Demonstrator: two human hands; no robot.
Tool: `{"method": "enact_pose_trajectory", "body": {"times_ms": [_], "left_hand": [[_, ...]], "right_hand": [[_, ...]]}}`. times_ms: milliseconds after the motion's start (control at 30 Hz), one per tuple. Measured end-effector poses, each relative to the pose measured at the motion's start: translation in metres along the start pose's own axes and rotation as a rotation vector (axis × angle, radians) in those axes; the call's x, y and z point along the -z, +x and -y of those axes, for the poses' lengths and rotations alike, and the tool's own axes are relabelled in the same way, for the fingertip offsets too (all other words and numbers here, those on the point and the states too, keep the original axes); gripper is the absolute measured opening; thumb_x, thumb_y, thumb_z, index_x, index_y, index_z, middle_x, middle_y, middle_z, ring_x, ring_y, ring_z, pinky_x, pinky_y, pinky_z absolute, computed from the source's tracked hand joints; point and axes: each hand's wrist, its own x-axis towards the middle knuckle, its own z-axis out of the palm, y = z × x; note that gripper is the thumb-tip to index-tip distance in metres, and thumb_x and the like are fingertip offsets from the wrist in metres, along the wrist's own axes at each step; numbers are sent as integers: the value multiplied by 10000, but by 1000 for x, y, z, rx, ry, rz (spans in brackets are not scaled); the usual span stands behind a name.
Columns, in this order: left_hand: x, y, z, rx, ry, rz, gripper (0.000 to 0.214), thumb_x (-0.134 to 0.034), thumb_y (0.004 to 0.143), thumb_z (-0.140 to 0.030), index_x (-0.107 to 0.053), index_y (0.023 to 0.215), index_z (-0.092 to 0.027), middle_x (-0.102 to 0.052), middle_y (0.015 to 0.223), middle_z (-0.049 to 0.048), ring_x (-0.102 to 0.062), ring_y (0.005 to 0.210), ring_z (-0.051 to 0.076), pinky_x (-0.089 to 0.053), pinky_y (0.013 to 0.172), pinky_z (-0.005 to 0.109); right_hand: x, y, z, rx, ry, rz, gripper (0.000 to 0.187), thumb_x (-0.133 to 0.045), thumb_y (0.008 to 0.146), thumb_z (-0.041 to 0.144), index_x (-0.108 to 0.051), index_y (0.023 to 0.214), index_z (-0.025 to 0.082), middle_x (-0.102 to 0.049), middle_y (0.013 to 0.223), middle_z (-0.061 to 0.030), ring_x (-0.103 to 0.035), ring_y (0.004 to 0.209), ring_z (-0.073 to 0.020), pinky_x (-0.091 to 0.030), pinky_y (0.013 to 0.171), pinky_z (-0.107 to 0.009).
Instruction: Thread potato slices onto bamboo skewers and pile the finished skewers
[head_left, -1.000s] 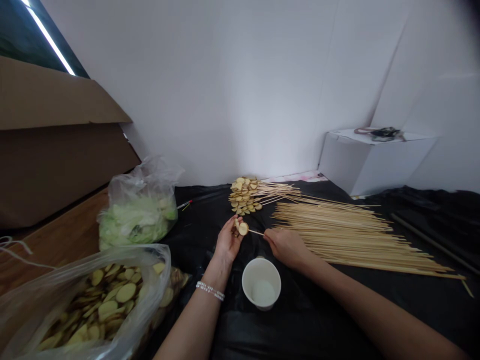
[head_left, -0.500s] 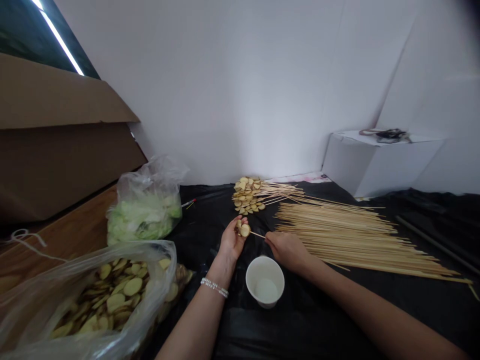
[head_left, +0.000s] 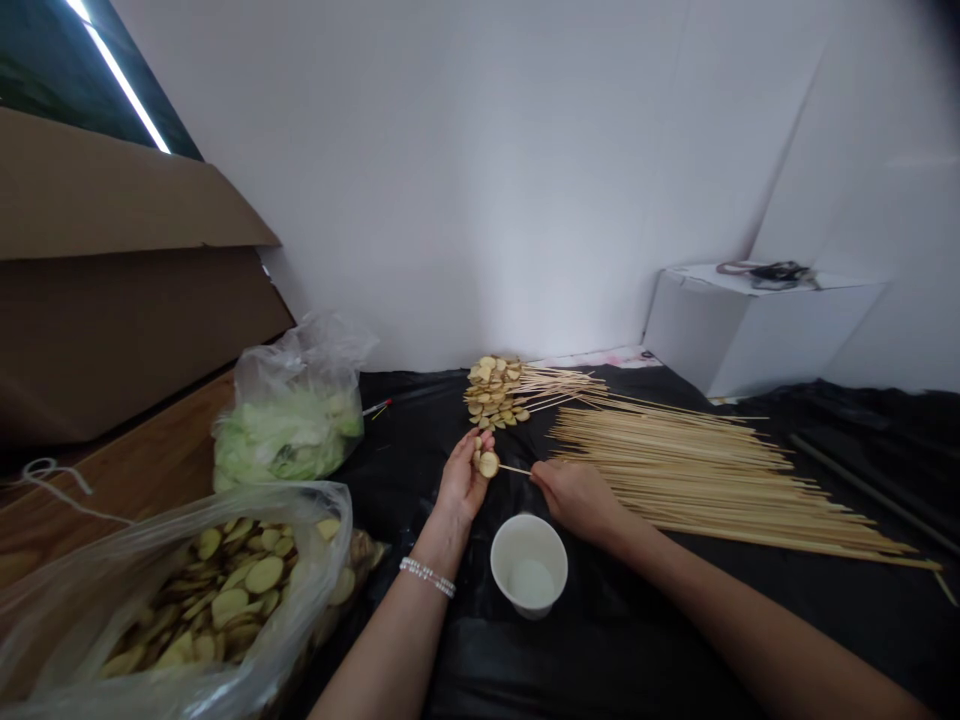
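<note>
My left hand (head_left: 463, 474) is closed around pale round slices with brown skin, which look like potato slices (head_left: 488, 465). A thin wooden skewer (head_left: 516, 470) runs from the front slice to my right hand (head_left: 576, 492), whose fingers pinch its other end. Just below the hands stands a white cup (head_left: 529, 566) with something pale in its bottom. Beyond my left hand lies a pile of skewered slices (head_left: 495, 388), their sticks pointing right. Many bare skewers (head_left: 697, 470) are spread to the right of my right hand.
An open plastic bag of slices (head_left: 240, 590) sits at front left, and a bag of pale green vegetable pieces (head_left: 289, 430) behind it. A pen (head_left: 377, 406) lies nearby on the black sheet (head_left: 600, 650). A white box (head_left: 757, 320) stands at back right, a cardboard box (head_left: 127, 300) at left.
The slice at the front has shifted very slightly left and down in my left hand. Both hands otherwise keep their places and their grip.
</note>
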Motion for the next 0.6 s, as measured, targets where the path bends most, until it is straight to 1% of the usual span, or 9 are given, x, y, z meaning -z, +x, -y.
{"method": "enact_pose_trajectory", "body": {"times_ms": [167,267,333,433,600], "left_hand": [[3,0,-3,0,12,-13,113,-530,843,-85,-621,881,-141,-705,867,71,-667,718,135,-548,675,267],[6,0,-4,14,13,8,125,-543,841,-100,-636,896,-163,-712,890,54,-671,769,134,-538,702,257],[6,1,-4,16,5,23,134,-542,842,-102,-643,905,-163,-713,920,61,-671,811,135,-530,734,252],[6,2,-4,5,-9,38,142,-520,855,-108,-647,903,-150,-712,938,80,-669,861,149,-522,800,280],[4,1,-4,-4,-8,39,131,-531,848,-104,-643,894,-157,-711,948,74,-664,897,151,-509,855,303]], "right_hand": [[2,2,-6,-29,-3,-28,288,-324,963,283,-578,864,189,-667,834,-38,-608,774,-147,-301,614,-252],[2,3,-9,-49,-3,-43,301,-311,969,296,-573,864,192,-663,825,-35,-610,774,-145,-305,617,-250],[1,4,-11,-55,-4,-49,295,-315,968,298,-570,864,191,-663,826,-35,-609,770,-144,-305,617,-249],[0,3,-12,-59,-2,-49,286,-321,967,295,-568,865,192,-664,824,-33,-607,756,-142,-304,614,-248],[2,3,-10,-52,3,-37,299,-313,972,293,-573,869,188,-665,835,-46,-606,783,-145,-319,639,-244]]}}
